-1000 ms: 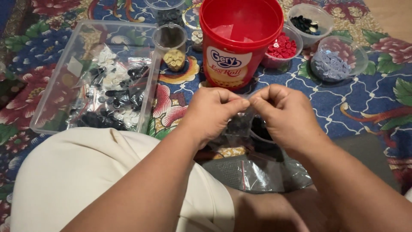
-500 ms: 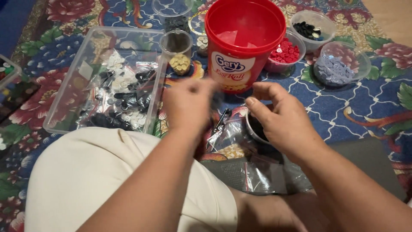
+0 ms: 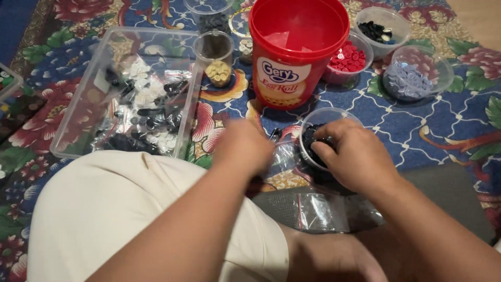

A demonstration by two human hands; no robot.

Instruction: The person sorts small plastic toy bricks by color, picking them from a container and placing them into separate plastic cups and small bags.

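The left hand [image 3: 244, 148] is blurred, fingers curled downward over a small clear bag [image 3: 284, 156]; whether it grips the bag cannot be told. The right hand [image 3: 357, 156] is part closed, fingertips inside a clear cup [image 3: 318, 116] of dark buttons just beside it. Left of both hands lies a clear tray [image 3: 78, 109]; beyond them stands a red bucket [image 3: 297, 47].
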